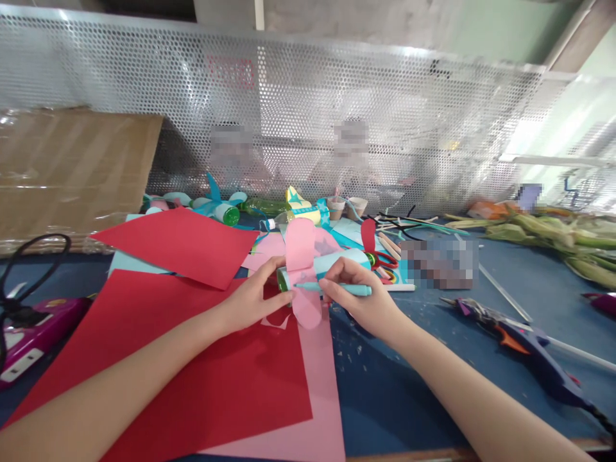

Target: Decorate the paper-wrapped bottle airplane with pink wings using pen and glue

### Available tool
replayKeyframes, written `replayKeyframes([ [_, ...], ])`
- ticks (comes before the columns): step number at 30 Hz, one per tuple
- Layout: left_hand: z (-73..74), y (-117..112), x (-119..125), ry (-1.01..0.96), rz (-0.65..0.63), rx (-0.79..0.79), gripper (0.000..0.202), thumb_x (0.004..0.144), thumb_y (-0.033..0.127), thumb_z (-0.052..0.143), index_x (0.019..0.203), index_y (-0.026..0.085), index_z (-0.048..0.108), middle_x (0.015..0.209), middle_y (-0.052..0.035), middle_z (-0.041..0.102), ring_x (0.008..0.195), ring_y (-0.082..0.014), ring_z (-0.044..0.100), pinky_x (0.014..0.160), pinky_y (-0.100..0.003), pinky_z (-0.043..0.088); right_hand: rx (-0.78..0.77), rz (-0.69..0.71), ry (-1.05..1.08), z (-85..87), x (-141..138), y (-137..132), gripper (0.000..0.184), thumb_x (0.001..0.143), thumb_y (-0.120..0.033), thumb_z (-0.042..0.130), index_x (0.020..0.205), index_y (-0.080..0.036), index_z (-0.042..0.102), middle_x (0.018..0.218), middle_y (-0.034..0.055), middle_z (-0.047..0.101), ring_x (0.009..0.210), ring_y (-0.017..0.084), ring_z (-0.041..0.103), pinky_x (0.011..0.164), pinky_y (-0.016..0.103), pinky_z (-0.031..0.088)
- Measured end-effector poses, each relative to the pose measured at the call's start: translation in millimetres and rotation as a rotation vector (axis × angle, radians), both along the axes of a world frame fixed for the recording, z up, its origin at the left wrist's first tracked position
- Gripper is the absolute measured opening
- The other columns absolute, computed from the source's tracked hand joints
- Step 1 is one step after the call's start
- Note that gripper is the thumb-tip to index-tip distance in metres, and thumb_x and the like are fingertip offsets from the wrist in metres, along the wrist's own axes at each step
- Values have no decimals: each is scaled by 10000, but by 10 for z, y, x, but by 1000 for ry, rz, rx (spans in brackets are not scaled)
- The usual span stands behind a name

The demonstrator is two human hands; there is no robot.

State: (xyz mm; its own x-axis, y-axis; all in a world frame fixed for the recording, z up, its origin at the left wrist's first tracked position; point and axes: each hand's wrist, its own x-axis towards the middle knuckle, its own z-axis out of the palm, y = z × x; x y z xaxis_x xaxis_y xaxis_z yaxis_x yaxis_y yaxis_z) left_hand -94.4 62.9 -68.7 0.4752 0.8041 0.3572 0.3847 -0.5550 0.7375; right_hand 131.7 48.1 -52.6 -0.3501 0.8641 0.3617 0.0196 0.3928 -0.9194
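Fingers and thumb of my left hand (245, 301) close around the near end of a bottle wrapped in light blue paper (346, 260). Across that bottle lies a pink paper strip with rounded ends (302, 247), shaped like a wing. My right hand (363, 292) pinches a turquoise marker (360, 290), its tip pointing left at the pink strip; whether it touches the paper, I cannot tell. Below my left hand a large red sheet (202, 366) overlaps a pink sheet (327, 410), and another red sheet (183, 244) lies behind it.
On the right lie a blue glue gun (524, 346) and corn husks (553, 237). Red-handled scissors (387, 260) rest beyond my right hand. A purple power strip (52, 327) sits left, below cardboard (77, 173). Decorated bottles (224, 212) stand before a perforated metal screen (298, 96).
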Motion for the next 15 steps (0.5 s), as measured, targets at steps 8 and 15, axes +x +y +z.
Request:
replayKeyframes([
  [8, -8, -1, -5, -2, -2, 5, 485, 894, 391, 562, 1333, 264, 399, 1363, -84, 489, 1229, -270, 500, 1022, -413, 425, 6, -5, 13, 1, -5, 2, 251, 854, -356, 607, 706, -208, 469, 622, -31, 557, 567, 104, 490, 548, 245, 360],
  [15, -4, -4, 2, -2, 11, -1, 483, 885, 394, 569, 1322, 263, 411, 1349, -87, 503, 1211, -272, 514, 1011, -419, 433, 3, -14, -4, 6, 4, 7, 253, 845, -354, 614, 698, -209, 468, 598, -39, 541, 559, 104, 492, 546, 242, 364],
])
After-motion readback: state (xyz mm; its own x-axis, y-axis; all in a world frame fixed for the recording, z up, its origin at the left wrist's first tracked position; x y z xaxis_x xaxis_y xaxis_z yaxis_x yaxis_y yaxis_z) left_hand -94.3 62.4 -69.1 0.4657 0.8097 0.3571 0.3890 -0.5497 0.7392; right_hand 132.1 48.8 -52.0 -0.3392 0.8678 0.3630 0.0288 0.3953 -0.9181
